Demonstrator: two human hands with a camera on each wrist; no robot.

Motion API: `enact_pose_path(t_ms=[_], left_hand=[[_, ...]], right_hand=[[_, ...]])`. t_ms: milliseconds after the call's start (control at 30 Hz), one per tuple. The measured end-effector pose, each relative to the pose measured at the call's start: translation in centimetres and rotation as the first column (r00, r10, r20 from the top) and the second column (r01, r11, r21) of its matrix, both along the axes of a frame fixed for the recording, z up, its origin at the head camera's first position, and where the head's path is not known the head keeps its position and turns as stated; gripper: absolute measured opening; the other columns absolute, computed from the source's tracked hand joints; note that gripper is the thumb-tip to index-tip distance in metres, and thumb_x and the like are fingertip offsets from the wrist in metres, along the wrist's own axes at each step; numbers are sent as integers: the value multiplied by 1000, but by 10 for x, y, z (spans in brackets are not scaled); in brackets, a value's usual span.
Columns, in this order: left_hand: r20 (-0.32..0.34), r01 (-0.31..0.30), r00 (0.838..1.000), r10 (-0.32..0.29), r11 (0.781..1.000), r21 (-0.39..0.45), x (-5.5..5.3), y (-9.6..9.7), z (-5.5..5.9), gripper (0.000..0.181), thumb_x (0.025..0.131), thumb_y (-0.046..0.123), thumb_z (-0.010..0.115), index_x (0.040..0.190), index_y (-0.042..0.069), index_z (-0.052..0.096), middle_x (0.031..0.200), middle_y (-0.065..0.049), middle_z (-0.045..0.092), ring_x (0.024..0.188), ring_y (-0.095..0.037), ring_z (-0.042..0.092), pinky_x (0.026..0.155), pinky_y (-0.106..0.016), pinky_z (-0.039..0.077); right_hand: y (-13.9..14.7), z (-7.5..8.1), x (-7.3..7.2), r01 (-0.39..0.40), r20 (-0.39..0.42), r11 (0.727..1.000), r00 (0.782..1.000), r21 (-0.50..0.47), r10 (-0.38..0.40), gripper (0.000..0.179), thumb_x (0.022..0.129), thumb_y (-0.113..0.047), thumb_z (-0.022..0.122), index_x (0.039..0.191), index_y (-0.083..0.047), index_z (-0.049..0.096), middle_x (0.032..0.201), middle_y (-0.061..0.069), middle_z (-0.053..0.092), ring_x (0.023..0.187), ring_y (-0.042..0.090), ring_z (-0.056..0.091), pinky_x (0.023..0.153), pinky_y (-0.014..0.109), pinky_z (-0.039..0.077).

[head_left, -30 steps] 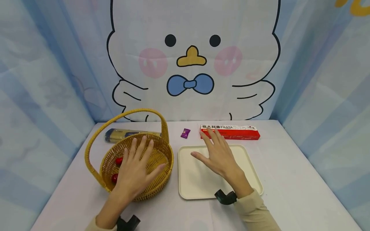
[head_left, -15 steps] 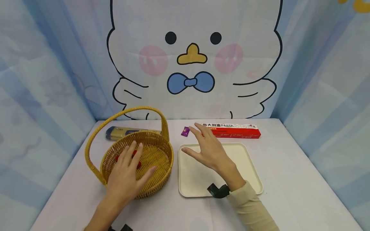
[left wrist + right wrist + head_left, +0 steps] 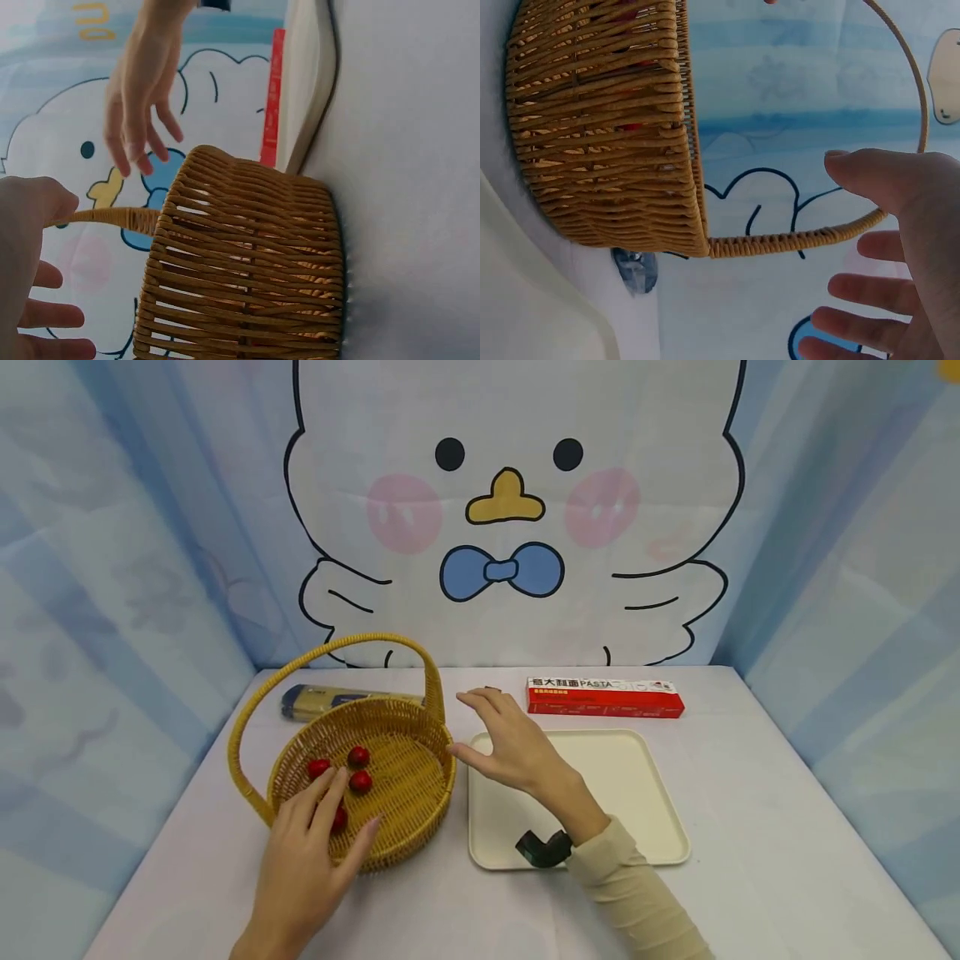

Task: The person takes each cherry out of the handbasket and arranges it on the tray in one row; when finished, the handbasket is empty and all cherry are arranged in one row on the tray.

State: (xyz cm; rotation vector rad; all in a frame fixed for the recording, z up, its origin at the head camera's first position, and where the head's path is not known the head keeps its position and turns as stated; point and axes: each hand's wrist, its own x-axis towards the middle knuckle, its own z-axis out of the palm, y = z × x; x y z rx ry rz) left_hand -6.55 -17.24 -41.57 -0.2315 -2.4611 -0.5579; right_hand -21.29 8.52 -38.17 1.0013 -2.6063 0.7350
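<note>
A round wicker basket (image 3: 408,777) with a tall arched handle (image 3: 360,639) stands left of centre, holding several small, shiny, dark red round fruits (image 3: 361,782). My left hand (image 3: 300,868) hovers over its near left rim, fingers loosely bent and holding nothing, partly covering one fruit. My right hand (image 3: 517,747) is above the left side of a cream tray (image 3: 600,793), thumb reaching toward the basket's right rim and nothing between the fingers. In the right wrist view, that right hand (image 3: 922,262) shows spread, beside the handle. The purple wrapped candy is almost entirely hidden behind the right hand.
At the back right lies a red and white pasta box (image 3: 606,698). Behind the basket lies a yellowish bag with a blue label (image 3: 307,702), partly hidden. A white cloth covers the table (image 3: 765,827), and printed curtains (image 3: 847,610) close off the back and both sides.
Both hands have moved left; the left also drew back toward the near rim, uncovering more red fruits. These now lie nearer the basket's middle. The right hand now covers the candy.
</note>
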Motion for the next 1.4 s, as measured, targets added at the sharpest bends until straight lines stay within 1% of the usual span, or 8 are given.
enact_pose_path(t_ms=[200,467,533,633,733,900,1167,1400], left_hand=[[-90,-14,996,16,999,29,13,-3,-10,61,88,31,72,136,-2,57,128,-23,61,110,-40,55,92,-52,43],[-131,-111,985,115,993,39,26,-5,-25,60,97,49,55,121,-5,67,113,-22,66,95,-39,53,80,-46,41],[-134,-131,982,136,990,48,28,-6,-29,56,95,44,61,119,-5,68,111,-22,65,92,-37,51,77,-43,38],[-132,-154,978,160,986,61,29,-6,-35,47,85,30,74,114,-7,69,108,-23,64,89,-35,49,74,-40,35],[-119,-170,977,179,982,78,29,-7,-40,43,74,18,80,107,-7,70,107,-22,63,90,-34,48,75,-36,33],[-106,-189,974,201,976,110,29,-8,-46,30,73,14,79,94,-5,69,105,-20,60,93,-34,50,78,-33,34],[-195,-153,963,186,973,173,25,-13,-56,21,70,8,78,86,-1,68,97,-16,60,92,-32,53,83,-35,37],[-193,-139,963,187,962,235,24,-15,-60,16,72,5,77,84,1,67,96,-15,60,93,-28,53,94,-11,32]], right_hand=[[-18,-1,-1,-55,99,998,994,15,53,65,91,-44,70,145,-14,50,144,5,52,135,22,48,110,42,47],[-43,-10,-4,-121,149,991,983,62,111,65,92,-43,69,146,-15,48,146,6,50,135,23,48,112,42,46],[-50,-11,-5,-139,157,988,980,72,126,64,92,-42,69,146,-15,49,147,7,50,136,25,48,112,42,45],[-59,-14,-5,-167,148,981,977,100,151,62,92,-41,69,145,-14,50,147,7,50,137,25,47,114,41,44],[-68,-17,-5,-193,136,973,975,127,175,61,93,-41,69,143,-13,51,145,6,51,136,23,49,113,38,44],[-82,-22,-3,-227,131,959,970,172,206,59,94,-38,68,144,-12,50,142,5,53,133,20,51,113,34,44],[-106,-28,3,-269,192,937,954,223,229,56,94,-38,68,143,-18,51,145,2,52,134,16,51,112,29,44],[-126,-34,9,-341,225,904,931,259,287,54,94,-35,69,143,-19,52,143,-1,53,129,12,53,108,24,46]])
